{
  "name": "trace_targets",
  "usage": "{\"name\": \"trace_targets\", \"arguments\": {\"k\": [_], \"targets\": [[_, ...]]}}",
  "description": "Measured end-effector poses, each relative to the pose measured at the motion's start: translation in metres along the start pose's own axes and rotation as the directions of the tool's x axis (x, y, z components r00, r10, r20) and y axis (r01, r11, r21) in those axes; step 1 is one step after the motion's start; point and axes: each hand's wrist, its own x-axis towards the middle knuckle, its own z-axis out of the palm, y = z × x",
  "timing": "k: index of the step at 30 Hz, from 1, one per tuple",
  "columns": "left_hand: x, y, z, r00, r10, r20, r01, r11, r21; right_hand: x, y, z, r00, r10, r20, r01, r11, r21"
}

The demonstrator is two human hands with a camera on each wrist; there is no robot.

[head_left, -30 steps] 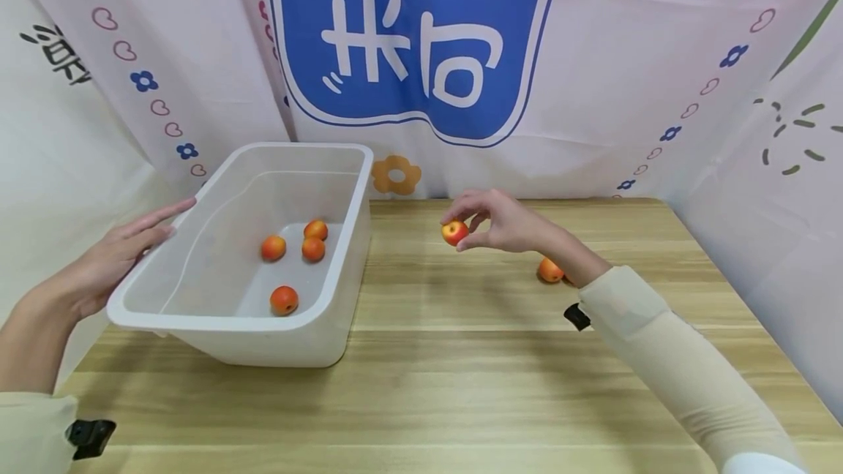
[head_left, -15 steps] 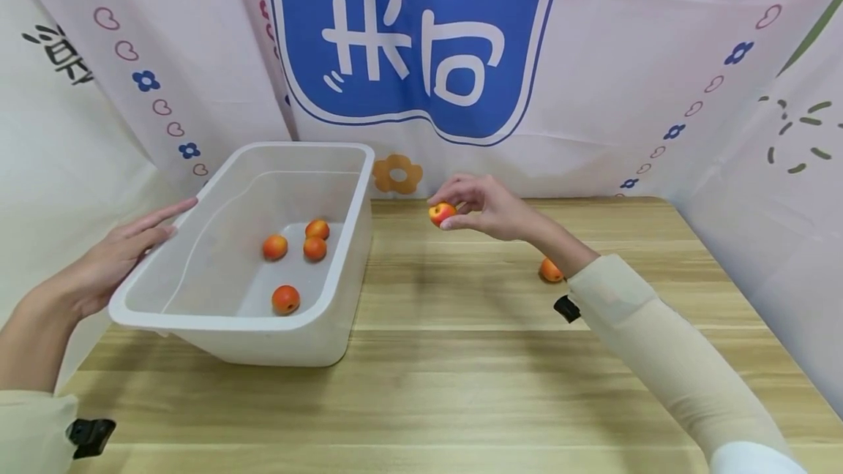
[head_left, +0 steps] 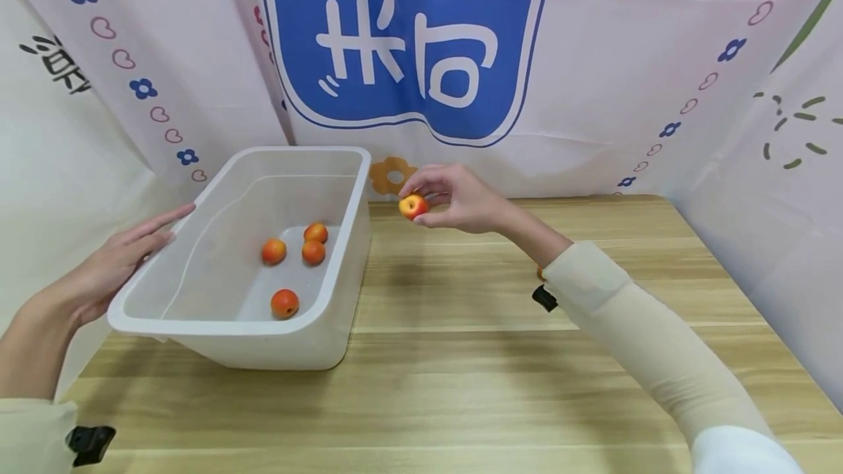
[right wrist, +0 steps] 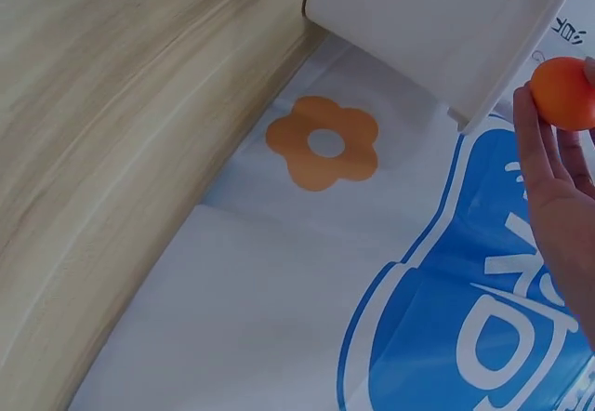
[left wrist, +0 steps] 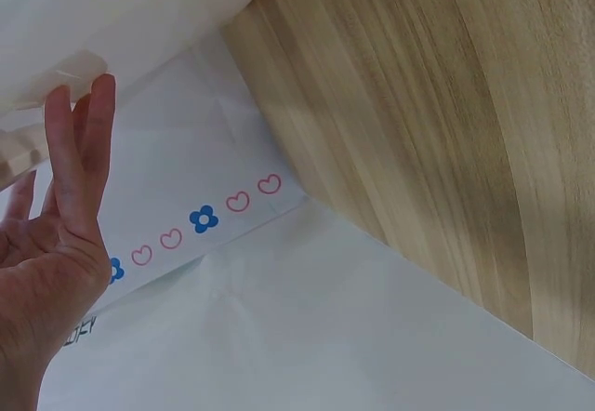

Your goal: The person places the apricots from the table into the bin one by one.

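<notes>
From my end I had the white plastic bin (head_left: 214,327) on the left of the wooden table (head_left: 461,393), and I counted four orange-red fruits on its floor: an upper fruit (head_left: 316,232) and a second fruit (head_left: 313,252) touching near the right wall, a third fruit (head_left: 274,251) just left of them, and a fourth fruit (head_left: 285,303) apart, toward the near end. My left hand (head_left: 108,267) lay along the bin's left side with its fingers extended against the wall near the rim, gripping nothing that I could make out. My right hand (head_left: 464,200) pinched a yellow-and-red fruit (head_left: 413,206) at its very tips, thumb below and fingers above, spread only as wide as the fruit itself. That fruit was raised over the table, outside the bin and near its right wall, its dimple facing the head camera. Another fruit (head_left: 541,273) sat on the table, mostly hidden by my right sleeve (head_left: 648,339).
</notes>
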Motion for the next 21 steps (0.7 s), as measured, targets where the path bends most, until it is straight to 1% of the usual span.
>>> {"name": "trace_targets", "arguments": {"k": [7,11,15,21], "targets": [[0.0,-0.001,-0.001,1.0,0.0,0.001,0.0,1.0,0.017,0.016,-0.013,0.008,1.0,-0.013,0.005,0.014,0.999,-0.035],[0.001,-0.001,-0.001,1.0,-0.007,-0.005,0.007,1.0,0.019,0.025,-0.022,0.012,0.999,-0.025,0.021,0.026,0.998,-0.061],[0.0,-0.001,0.0,1.0,-0.013,-0.008,0.013,1.0,0.01,0.034,-0.029,0.017,0.999,-0.035,0.042,0.037,0.998,-0.058],[0.001,-0.002,-0.001,1.0,-0.015,-0.005,0.015,1.0,-0.004,0.051,-0.035,0.027,0.997,-0.006,0.073,0.01,0.998,-0.059]]}}
